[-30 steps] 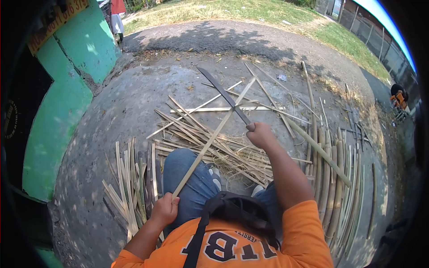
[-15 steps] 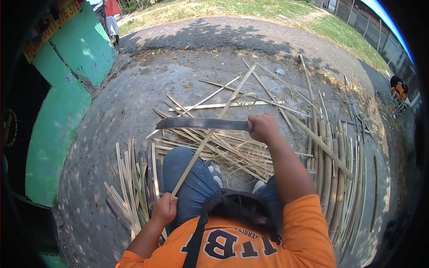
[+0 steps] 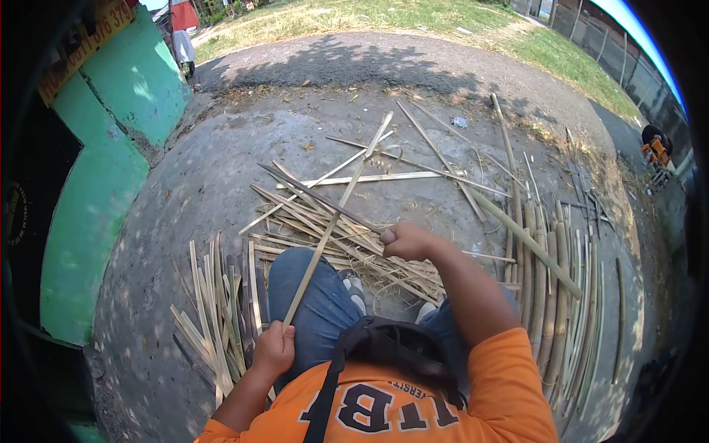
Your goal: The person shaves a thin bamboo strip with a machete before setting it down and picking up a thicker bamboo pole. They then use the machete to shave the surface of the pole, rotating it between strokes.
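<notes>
My left hand (image 3: 274,348) is closed round the near end of a long bamboo strip (image 3: 316,258), which slants up and away over my left knee. In my right hand (image 3: 408,241) is the handle of a machete (image 3: 325,199). Its dark blade points to the far left and crosses the strip about midway, turned nearly edge-on to me. A thin curl of bamboo (image 3: 391,151) shows beside the strip's far part. Under the blade and beyond my knees lies a loose pile of split bamboo strips (image 3: 369,244).
More split strips (image 3: 210,310) lie at my left. On the right are bamboo poles (image 3: 550,310) and thin lengths, with one pole (image 3: 524,240) slanting across toward the middle. Several strips (image 3: 369,178) lie crossed on the concrete ahead. A green wall (image 3: 96,214) stands at the left.
My right hand has moved down and toward me to the left; the machete blade has turned from flat-on to nearly edge-on. The strip's far end has swung left and slightly lower.
</notes>
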`<action>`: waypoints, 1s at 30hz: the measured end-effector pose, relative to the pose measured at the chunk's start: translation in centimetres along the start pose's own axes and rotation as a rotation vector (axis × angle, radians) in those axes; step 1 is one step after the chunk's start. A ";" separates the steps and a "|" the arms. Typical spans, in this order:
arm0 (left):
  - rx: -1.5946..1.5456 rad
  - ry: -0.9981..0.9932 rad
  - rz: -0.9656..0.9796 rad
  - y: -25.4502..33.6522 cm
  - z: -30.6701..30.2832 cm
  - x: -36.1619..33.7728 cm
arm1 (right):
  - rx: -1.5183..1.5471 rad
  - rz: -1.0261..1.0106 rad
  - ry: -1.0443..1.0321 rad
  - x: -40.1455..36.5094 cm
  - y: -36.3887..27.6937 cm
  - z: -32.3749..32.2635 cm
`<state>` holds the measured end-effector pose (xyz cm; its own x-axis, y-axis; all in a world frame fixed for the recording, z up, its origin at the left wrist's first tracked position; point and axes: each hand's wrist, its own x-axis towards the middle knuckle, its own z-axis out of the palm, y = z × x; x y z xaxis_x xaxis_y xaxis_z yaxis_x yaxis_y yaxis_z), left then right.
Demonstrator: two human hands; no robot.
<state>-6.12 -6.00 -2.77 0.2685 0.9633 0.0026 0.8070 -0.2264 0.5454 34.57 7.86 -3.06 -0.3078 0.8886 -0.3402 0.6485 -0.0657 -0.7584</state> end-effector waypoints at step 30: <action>-0.014 -0.016 0.075 -1.4 -0.3 -0.5 | -0.714 -0.220 0.581 -1.7 0.5 -2.6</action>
<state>-7.53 -6.16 -3.25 0.3365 0.9412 0.0303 0.7768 -0.2957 0.5560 37.25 7.50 -1.39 -0.2038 0.9476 0.2458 0.9492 0.2528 -0.1875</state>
